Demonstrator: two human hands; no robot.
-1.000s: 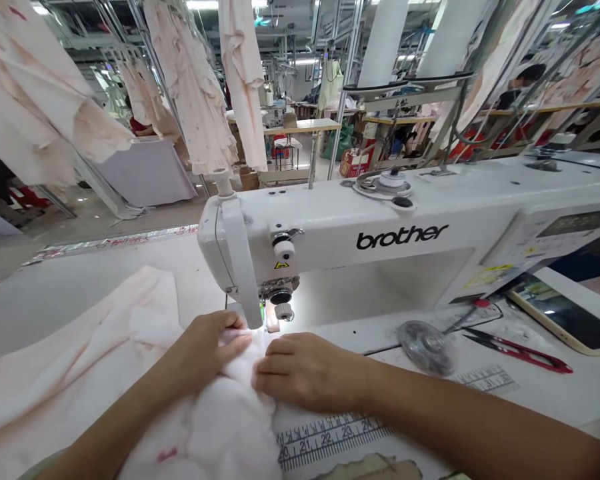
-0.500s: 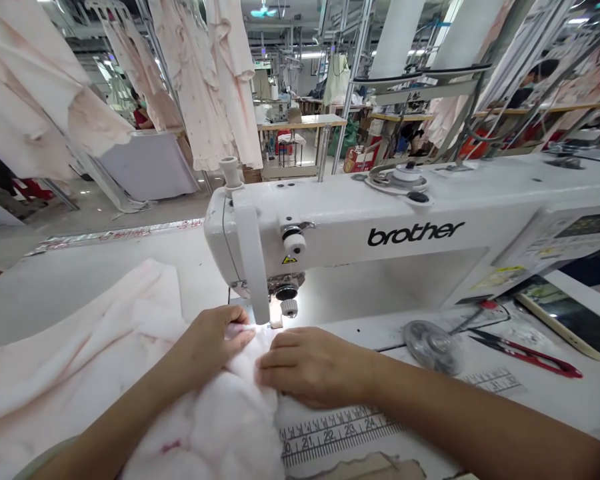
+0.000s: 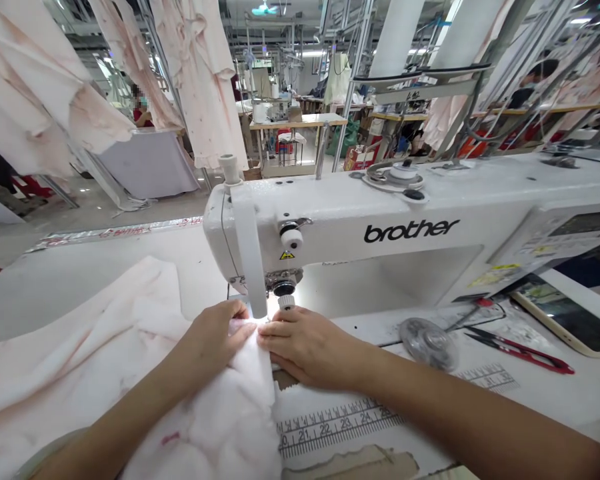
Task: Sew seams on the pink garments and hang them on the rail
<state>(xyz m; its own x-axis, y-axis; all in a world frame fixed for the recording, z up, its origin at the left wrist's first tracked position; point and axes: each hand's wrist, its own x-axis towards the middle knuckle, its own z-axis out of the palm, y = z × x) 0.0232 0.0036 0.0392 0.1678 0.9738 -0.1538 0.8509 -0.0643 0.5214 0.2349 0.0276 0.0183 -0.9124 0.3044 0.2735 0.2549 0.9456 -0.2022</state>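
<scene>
A white Brother sewing machine (image 3: 410, 230) stands across the table. Pale pink fabric (image 3: 80, 353) lies in front of its needle head and spreads to the left. My left hand (image 3: 215, 337) rests on the fabric just left of the presser foot, fingers curled and pinching a fold. My right hand (image 3: 310, 347) lies on the fabric's right edge, fingers pressed flat and together, fingertips meeting the left hand's below the needle. The needle itself is hidden behind the machine's head and my hands.
Red thread snips (image 3: 520, 350) and a round metal disc (image 3: 427, 341) lie right of my forearm. A phone or tablet (image 3: 565, 313) sits at the far right. A printed ruler (image 3: 335, 427) runs along the table. Pink garments (image 3: 200, 80) hang overhead; a person sits far back left.
Both hands have slid forward with the fabric toward the needle. My right hand has moved up and left, so its fingertips now meet the left hand's.
</scene>
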